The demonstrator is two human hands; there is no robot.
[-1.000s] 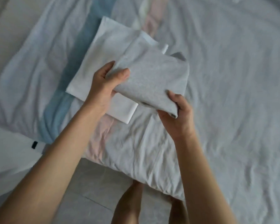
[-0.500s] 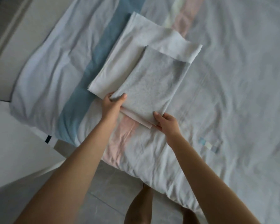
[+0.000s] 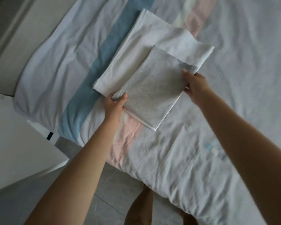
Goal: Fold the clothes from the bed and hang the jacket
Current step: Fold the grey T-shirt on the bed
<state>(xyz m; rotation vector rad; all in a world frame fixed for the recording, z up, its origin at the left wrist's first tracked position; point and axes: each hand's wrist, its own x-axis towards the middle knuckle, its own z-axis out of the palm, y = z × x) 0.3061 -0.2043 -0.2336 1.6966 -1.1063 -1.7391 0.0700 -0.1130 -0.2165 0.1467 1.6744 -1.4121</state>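
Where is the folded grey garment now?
In the head view, mid-frame, the folded grey garment lies on the folded white garment on the bed, the left hand pinching its near-left corner and the right hand gripping its right edge.

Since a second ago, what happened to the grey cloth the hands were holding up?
The grey cloth came down out of the air and now lies on the white cloth. The right hand slid from its near corner to its far right edge. The left hand still pinches the near left corner. The white cloth stayed on the bed.
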